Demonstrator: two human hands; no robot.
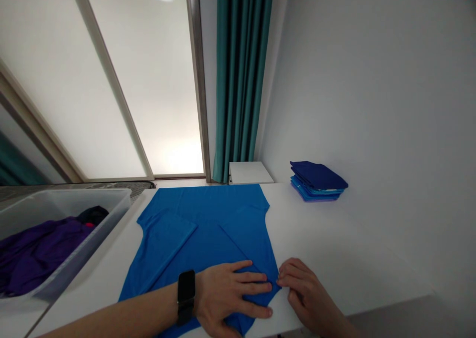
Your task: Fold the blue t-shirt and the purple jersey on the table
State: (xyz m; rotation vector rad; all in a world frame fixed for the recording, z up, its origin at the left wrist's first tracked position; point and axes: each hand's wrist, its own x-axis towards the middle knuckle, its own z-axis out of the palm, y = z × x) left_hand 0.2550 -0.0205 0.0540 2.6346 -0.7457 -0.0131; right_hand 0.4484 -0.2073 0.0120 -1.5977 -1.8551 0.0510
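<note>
While the left hand lies palm down with its fingers spread open and holding nothing, they press the near part of a blue short-sleeved shirt flat on the white tabletop. The right hand has its fingers curled closed, the tips pinching the shirt's edge just beside the left fingertips.

From under the left fingers the shirt reaches away to a straight far edge, with 2 sleeves folded inward over its body. A black smartwatch sits on the left wrist, behind those fingers.

Beyond the right fingers, well apart from them, stands 1 stack of folded garments, dark blue on top and brighter blue below. Far to the left of the left fingers is a translucent plastic bin holding a purple garment. Straight ahead of the fingers, past the tabletop, hangs a teal curtain.
</note>
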